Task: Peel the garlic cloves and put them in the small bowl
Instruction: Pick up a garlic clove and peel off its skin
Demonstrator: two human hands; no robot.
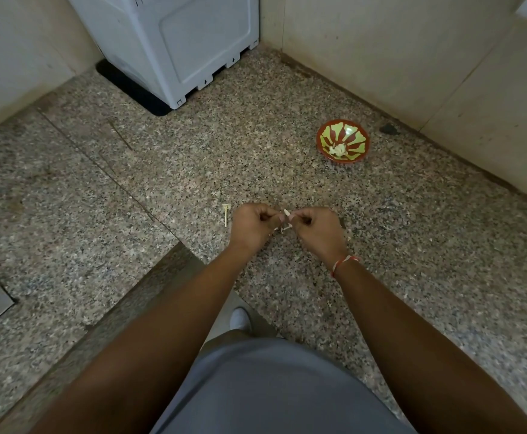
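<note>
1. Left hand (251, 225) and right hand (314, 228): fingers curled, pinching one garlic clove (286, 213) between them above the granite counter (193, 170).
2. Small bowl (354, 136): far right, well apart, held peeled cloves (338, 149).
3. Garlic stem (225, 211): lay just left of the left hand.

One head-worn camera is looking steeply down from above the person, facing forward into the wall corner; the speckled counter (287, 126) is filling the wide frame, both forearms are reaching in close from the bottom edge.
</note>
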